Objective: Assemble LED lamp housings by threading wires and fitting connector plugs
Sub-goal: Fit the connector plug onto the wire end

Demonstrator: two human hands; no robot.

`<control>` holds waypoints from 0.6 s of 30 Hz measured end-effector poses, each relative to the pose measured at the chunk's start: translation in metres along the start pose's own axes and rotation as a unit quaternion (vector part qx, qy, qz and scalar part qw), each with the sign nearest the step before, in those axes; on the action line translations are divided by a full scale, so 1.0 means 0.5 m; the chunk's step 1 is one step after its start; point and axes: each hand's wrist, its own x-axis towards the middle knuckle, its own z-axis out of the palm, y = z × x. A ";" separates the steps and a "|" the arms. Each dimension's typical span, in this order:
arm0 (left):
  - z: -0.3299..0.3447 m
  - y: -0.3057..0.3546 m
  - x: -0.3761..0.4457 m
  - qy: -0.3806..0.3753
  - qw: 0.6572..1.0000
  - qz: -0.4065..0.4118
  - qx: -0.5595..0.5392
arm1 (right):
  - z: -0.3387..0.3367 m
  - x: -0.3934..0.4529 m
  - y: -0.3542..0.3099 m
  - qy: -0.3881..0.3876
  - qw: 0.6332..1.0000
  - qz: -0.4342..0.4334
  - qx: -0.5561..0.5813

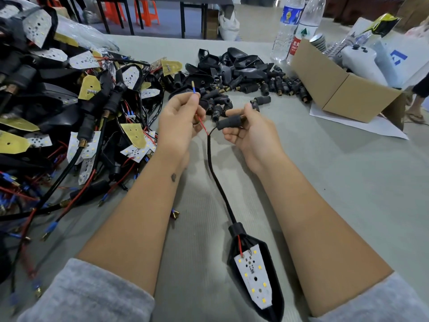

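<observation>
Head view, looking down over two bare forearms above a grey table [325, 182]. Left hand [178, 126] raised, fingertips pinching a thin red wire [201, 123] just below its blue-sleeved terminal [193, 88], tip pointing up. Right hand [250, 133] curled round a black connector plug [228, 122], held just right of the wire. Black sleeved cable [218, 180] trailing near, down to a lamp housing [257, 275] with white LED board [254, 277] lying face up.

Likely trouble: terminal catching at the plug mouth and the soft wire buckling; a tug dragging the housing across the table, straining the solder joint.

Hard to tell: plug bore, hidden by fingers; a possible second wire; housing tip cut off at the near edge. Tangled finished lamps [69, 112] left, loose plugs [255, 87] far.
</observation>
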 end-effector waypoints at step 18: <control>0.013 -0.017 -0.014 -0.102 0.963 0.113 0.221 | -0.020 0.017 -0.007 0.067 0.974 0.036 0.213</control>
